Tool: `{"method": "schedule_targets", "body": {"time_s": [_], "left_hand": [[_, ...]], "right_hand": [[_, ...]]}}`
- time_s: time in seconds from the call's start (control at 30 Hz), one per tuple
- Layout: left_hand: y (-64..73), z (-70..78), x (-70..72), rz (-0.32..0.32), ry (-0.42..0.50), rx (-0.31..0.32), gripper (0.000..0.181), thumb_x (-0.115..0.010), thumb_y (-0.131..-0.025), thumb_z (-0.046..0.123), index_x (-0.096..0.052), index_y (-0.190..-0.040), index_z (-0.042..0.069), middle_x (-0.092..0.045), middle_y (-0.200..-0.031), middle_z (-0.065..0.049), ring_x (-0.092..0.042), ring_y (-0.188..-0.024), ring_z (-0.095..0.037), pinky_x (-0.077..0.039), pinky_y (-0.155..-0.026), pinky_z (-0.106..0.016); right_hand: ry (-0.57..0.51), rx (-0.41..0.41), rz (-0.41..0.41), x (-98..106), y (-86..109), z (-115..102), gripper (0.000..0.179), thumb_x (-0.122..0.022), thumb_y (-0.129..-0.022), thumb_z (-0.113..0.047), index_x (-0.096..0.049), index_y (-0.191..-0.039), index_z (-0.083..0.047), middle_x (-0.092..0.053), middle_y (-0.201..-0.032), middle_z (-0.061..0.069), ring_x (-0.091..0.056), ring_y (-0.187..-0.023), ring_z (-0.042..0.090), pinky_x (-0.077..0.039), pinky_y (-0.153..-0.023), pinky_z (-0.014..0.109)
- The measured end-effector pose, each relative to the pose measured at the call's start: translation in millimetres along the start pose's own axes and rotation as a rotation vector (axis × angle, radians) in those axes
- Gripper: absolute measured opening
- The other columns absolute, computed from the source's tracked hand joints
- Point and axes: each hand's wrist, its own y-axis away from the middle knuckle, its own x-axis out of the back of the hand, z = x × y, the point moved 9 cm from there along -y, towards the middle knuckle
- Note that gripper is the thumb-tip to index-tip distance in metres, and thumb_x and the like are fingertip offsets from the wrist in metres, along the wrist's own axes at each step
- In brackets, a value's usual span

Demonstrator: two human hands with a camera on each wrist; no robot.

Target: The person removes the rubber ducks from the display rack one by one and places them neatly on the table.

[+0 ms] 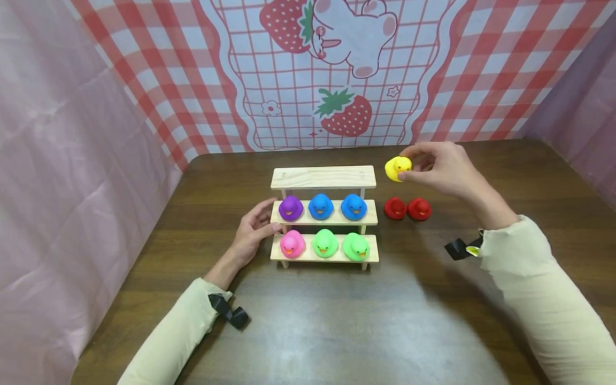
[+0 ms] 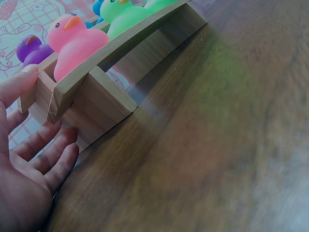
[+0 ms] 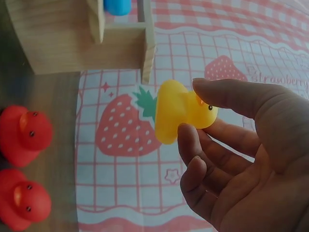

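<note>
A yellow rubber duck is pinched between the thumb and fingers of my right hand, held up beside the top step of a three-tier wooden display stand. With thumb and fingers about its left end, my left hand grips the stand near the middle step. That step bears a purple duck and two blue ducks, one being the right blue duck. Below them sit a pink duck and two green ducks, the middle green duck among them. The top step is bare.
Two red ducks, the left red duck and the right red duck, sit on the brown wooden table right of the stand. A strawberry-print cloth hangs behind, with a pink curtain at the left.
</note>
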Motion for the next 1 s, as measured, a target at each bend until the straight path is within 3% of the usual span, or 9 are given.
{"method": "schedule_targets", "body": {"time_s": [0.3, 0.57, 1.0], "left_hand": [[0.2, 0.1, 0.6, 0.007, -0.003, 0.004, 0.068, -0.060, -0.085, -0.003, -0.037, -0.149, -0.006, -0.069, -0.112, 0.012, -0.065, -0.101, -0.006, -0.053, -0.090, -0.020], [-0.1, 0.2, 0.5, 0.003, 0.007, 0.008, 0.069, -0.059, -0.085, -0.004, -0.036, -0.150, -0.006, -0.068, -0.112, 0.011, -0.066, -0.101, -0.007, -0.053, -0.090, -0.021], [-0.2, -0.3, 1.1, 0.010, -0.003, 0.020, 0.069, -0.060, -0.085, -0.003, -0.037, -0.149, -0.005, -0.068, -0.111, 0.011, -0.066, -0.100, -0.006, -0.053, -0.090, -0.020]], "right_hand": [[0.005, -0.065, -0.027, -1, 13.7, 29, 0.046, -0.078, -0.086, -0.029, -0.066, -0.124, -0.006, -0.070, -0.106, 0.017, -0.059, -0.088, 0.025, -0.048, -0.060, 0.023], [0.015, -0.118, -0.037, 2, 27.1, 62, 0.048, -0.077, -0.086, -0.035, -0.067, -0.124, -0.008, -0.071, -0.107, 0.015, -0.057, -0.078, 0.004, -0.049, -0.061, 0.023], [0.024, -0.168, -0.079, 0, 37.8, 94, 0.050, -0.075, -0.088, -0.036, -0.064, -0.126, -0.005, -0.069, -0.111, 0.018, -0.058, -0.088, 0.020, -0.050, -0.063, 0.023]]}}
